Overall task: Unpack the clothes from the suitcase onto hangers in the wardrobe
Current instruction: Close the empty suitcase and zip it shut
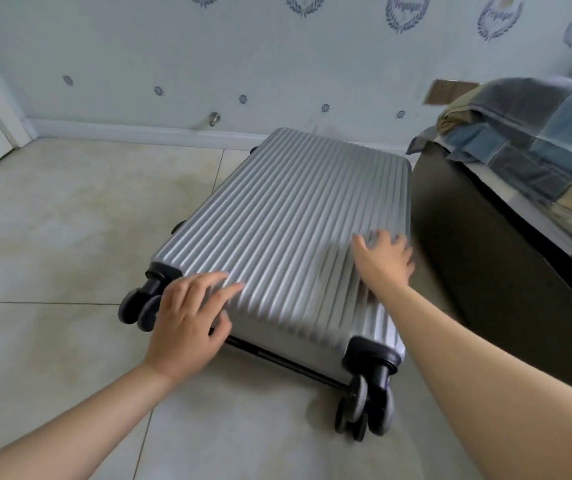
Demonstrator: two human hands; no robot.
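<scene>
The suitcase lies flat and closed on the tiled floor, wheel end toward the person, just beside the dark bed base. No clothes, hangers or wardrobe are in view, so the task appears to be at its first step: opening the case. The left hand rests on the near left corner of the lid, fingers spread and grasping nothing. The right hand lies on the lid near its right edge, fingers likewise spread and released, slightly blurred. To do this step well, I judge that the fastening along the side seam should be found first, since it cannot be seen from here. One hand should then steady the lower shell while the other lifts the lid. The bed stands close on the right, so the case may need sliding clear before the lid swings. The shell is hard and silver-grey, with rounded corners and fine lengthwise ribs that offer little purchase. The black twin wheels look like castors and may let the case creep on the glossy tiles. A soft patchwork quilt covers the bed.
</scene>
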